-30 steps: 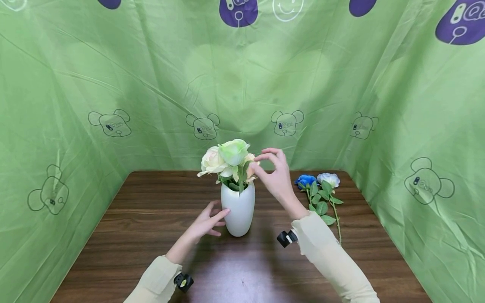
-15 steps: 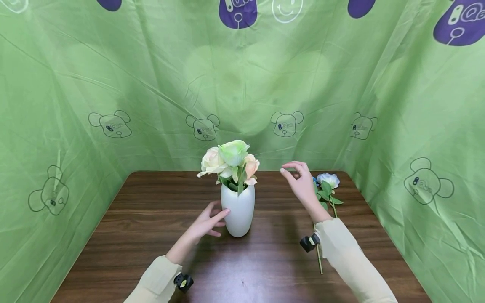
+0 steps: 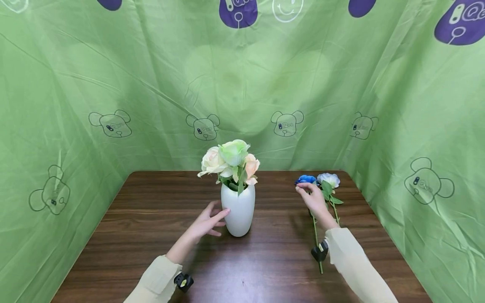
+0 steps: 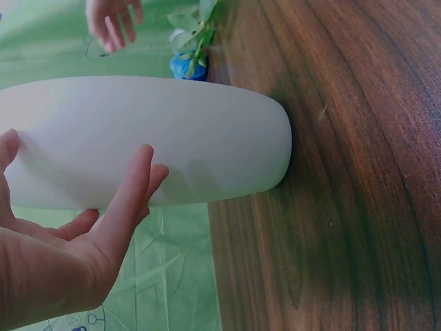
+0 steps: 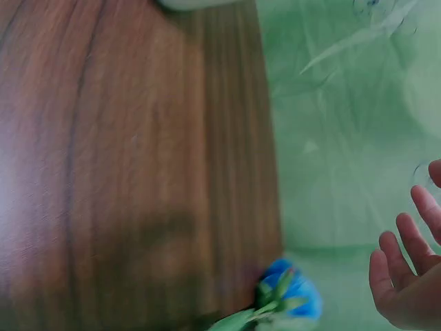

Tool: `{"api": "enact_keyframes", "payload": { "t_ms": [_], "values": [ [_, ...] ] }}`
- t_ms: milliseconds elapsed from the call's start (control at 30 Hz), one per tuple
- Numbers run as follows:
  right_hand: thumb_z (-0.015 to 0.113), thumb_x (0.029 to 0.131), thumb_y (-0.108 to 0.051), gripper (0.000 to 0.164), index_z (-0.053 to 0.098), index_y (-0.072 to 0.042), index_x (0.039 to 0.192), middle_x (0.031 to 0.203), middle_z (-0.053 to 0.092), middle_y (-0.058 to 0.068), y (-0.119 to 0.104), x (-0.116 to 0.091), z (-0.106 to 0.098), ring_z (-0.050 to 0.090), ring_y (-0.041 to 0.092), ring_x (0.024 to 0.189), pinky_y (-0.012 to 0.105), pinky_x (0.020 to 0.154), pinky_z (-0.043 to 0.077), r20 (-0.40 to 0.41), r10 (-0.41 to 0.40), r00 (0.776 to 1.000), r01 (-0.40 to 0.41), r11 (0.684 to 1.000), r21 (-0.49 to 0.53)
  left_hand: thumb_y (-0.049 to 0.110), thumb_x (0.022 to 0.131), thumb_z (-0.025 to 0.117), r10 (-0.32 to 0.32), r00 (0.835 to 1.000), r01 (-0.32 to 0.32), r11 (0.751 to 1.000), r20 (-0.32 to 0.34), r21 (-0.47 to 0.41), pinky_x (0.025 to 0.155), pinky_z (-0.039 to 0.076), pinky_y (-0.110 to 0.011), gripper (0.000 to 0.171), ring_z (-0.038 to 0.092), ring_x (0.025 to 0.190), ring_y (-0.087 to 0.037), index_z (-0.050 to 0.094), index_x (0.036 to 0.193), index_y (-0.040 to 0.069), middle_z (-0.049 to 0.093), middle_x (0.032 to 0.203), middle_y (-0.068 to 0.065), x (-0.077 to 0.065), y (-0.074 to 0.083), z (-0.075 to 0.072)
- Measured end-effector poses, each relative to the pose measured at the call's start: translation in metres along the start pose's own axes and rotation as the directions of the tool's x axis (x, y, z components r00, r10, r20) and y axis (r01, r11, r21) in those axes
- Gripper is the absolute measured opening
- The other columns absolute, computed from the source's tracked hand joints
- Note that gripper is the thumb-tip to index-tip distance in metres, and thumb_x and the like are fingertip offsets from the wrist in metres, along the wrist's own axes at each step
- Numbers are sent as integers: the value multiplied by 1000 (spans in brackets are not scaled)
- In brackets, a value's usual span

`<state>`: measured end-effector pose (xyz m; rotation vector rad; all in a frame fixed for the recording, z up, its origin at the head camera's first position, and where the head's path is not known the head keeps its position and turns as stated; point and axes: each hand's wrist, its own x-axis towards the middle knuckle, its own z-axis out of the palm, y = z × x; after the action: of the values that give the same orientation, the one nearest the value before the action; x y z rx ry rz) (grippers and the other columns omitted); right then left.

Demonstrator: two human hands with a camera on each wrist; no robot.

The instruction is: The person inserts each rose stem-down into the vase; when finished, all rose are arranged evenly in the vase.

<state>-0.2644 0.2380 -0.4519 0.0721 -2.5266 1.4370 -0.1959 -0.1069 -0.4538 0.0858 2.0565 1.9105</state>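
Observation:
A white vase (image 3: 238, 215) stands upright on the table and holds a green rose (image 3: 233, 152), a cream rose (image 3: 211, 161) and a peach rose (image 3: 251, 168). My left hand (image 3: 206, 221) rests its spread fingers against the vase's left side; the left wrist view shows the fingertips along the vase wall (image 4: 138, 131). Over at the right, my right hand (image 3: 313, 200) hovers above a blue rose (image 3: 305, 179), holding nothing. Its fingers are loosely bent, and it hides part of the stem. Beside that lies a pale blue rose (image 3: 329, 180).
The dark wooden table (image 3: 151, 210) has its far edge against a green cloth (image 3: 159, 84) printed with bear faces. The cloth also rises on the left and right. Each wrist wears a small black camera, such as the right wrist's camera (image 3: 320, 251).
My right hand has left the peach rose in the vase and moved right and down to the blue rose. My left hand has stayed at the vase.

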Motion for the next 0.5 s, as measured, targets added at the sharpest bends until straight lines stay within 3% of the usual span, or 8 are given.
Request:
{"api": "enact_keyframes", "payload": {
  "t_ms": [200,367,500],
  "values": [
    [54,88,-21,31,57,3,108,101,58,18,29,-2,-4,55,24,88,32,74,43,5,153,988,-153,988,7,39,82,60,0,1000,0,1000,-1,-5,60,51,-45,70,53,97,-40,23,135,9,35,127,-28,1,-1,-1],
    [48,91,-17,34,51,8,114,105,55,26,49,-6,-6,58,27,88,36,78,46,-2,290,957,-288,951,117,39,82,60,2,1000,-2,1000,1,-2,59,51,-44,70,53,97,-40,24,134,9,35,127,-29,0,-2,-1],
    [47,90,-16,35,51,10,113,102,55,26,64,-12,-7,60,27,80,34,67,49,-56,358,932,-352,931,93,40,82,59,5,1000,-5,1000,7,-1,59,51,-44,70,53,97,-41,23,134,9,34,127,-29,0,-1,-1]
  ]
}}
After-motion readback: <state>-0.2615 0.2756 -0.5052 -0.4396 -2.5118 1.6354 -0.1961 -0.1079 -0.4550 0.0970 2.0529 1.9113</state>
